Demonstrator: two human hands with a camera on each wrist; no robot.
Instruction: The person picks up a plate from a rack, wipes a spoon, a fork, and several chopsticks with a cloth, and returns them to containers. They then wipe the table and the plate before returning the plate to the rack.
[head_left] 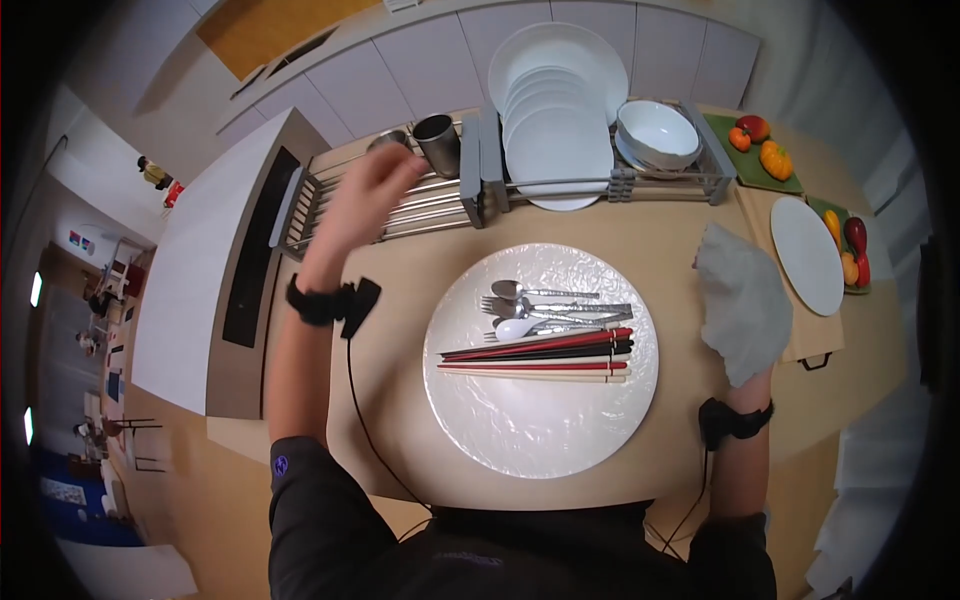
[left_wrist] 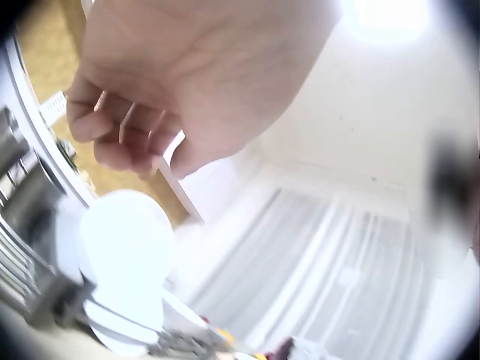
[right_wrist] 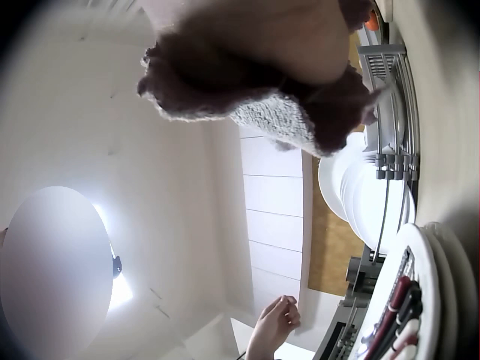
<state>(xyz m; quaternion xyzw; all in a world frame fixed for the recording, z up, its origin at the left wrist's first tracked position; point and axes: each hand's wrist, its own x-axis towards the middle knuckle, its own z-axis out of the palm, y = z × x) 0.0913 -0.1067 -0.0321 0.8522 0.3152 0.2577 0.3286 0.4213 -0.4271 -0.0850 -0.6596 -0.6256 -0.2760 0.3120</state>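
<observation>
Beside the metal cup [head_left: 437, 145] at the dish rack, my left hand [head_left: 368, 203] is raised with loosely bent fingers and nothing between them. A grey cloth [head_left: 745, 300] covers my right hand [right_wrist: 255, 37], held up right of the large plate. In the right wrist view the cloth hangs around the fingers, which are mostly hidden. The large white textured plate [head_left: 540, 435] lies in front of me. On it are several metal spoons and forks [head_left: 560, 308], a white spoon [head_left: 515, 328], and red, black and cream chopsticks [head_left: 540, 352] side by side.
White plates [head_left: 557, 150] stand upright in the dish rack [head_left: 480, 195], with white bowls [head_left: 660, 135] at its right. A white oval plate [head_left: 806, 255] lies on a wooden board at the right, near green trays [head_left: 750, 165] of vegetables. A white box-like unit [head_left: 215, 270] stands left.
</observation>
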